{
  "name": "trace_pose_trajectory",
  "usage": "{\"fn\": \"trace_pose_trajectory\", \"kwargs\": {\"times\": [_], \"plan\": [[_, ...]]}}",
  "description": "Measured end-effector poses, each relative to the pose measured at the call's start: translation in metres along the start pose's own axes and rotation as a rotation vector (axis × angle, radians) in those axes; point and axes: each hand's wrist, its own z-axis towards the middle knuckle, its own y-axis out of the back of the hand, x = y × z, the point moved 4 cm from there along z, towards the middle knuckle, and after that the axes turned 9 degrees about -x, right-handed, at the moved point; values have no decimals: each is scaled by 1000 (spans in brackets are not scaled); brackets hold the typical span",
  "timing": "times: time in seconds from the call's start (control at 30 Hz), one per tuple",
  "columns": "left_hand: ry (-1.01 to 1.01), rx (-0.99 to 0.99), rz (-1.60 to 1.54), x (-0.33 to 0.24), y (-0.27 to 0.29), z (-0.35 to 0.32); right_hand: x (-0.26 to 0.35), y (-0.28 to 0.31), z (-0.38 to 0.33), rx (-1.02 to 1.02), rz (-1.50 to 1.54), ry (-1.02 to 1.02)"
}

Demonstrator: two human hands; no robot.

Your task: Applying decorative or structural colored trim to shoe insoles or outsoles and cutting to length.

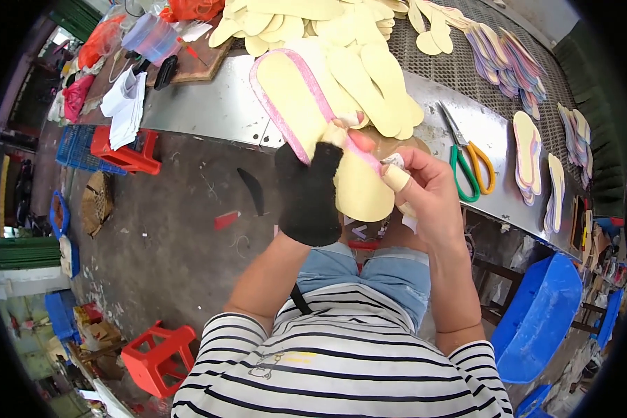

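Starting at the far left, I have a blue plastic crate [76,150] on the floor [188,251], with a red stool [127,148] just beside it and a second red stool [159,359] well apart, nearer the person. Above the first stool I see white sheets [124,104] draped over the front edge of the metal worktop [195,104], and behind them stands a clear bluish tub [152,38]. Near the middle I find the yellow insole [285,87] with a pink edge, raised in front of the worktop and tilted, its wide end up and to the left, its narrower end down by the person's lap. The left hand [310,188], in a black covering with the fingertips bare, has its grip closed around the insole's middle. Behind it I see a pile of yellow insoles [380,80] spread over the worktop, many overlapping. Next comes the right hand [432,188], its thumb wrapped in something pale; its grip is narrow, thumb and fingers together at the pink edge near the insole's lower end. Just right of that hand, scissors [475,157] with one green and one orange handle lie partly open. Beyond them I have a small stack of edged insoles [527,153], and below the worktop a blue basin [540,317] at the right.
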Motion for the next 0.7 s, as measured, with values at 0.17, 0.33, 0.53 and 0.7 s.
{"fn": "trace_pose_trajectory", "kwargs": {"times": [0.17,0.33,0.53,0.7], "plan": [[149,232,396,20,21,9,-6,12,2,199,-62,-143],[550,515,-89,-1,46,9,2,85,43,-128,-730,348],[700,632,-948,-26,38,-20,18,147,25,-412,-1638,430],[619,277,-470,6,19,-21,5,170,20,-482,-1581,277]]}}
